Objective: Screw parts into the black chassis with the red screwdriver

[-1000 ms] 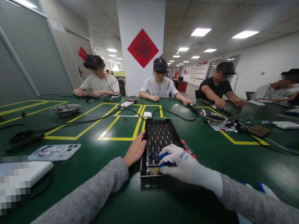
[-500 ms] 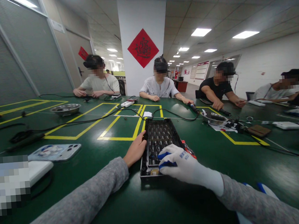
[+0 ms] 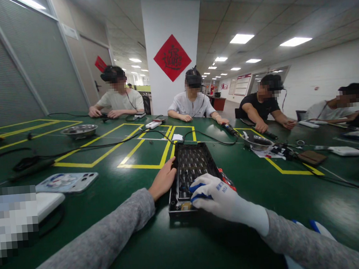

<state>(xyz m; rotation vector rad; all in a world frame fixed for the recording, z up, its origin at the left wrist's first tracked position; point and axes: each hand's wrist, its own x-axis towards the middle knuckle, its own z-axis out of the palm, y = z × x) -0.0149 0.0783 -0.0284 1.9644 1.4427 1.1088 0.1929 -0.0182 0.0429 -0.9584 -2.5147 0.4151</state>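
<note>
A long black open case [image 3: 210, 150] lies on the green table in front of me, with rows of small dark, shiny, pointed pieces in its tray. Bare, my left hand [image 3: 163, 179] grips the case's left side, thumb and fingers against the wall. My right hand [image 3: 217, 195], in a white glove with blue fingertips, reaches over the near right part of the tray with its fingers bent inward. Whatever lies under those fingertips is hidden. In the near end of the case sits a small yellowish piece [image 3: 186, 207]. A red-handled tool [image 3: 228, 180] lies against the right side.
To the left are a phone [image 3: 68, 182], a white device [image 3: 49, 202] and cables. Metal bowls [image 3: 79, 131] stand farther off. At right are a brown wallet-like item [image 3: 311, 157] and white power banks [image 3: 345, 151]. Several people with headsets sit across the table.
Both my hands and the case stay nearly in place. Across the table, a person's hand with a dark tool has shifted slightly.
</note>
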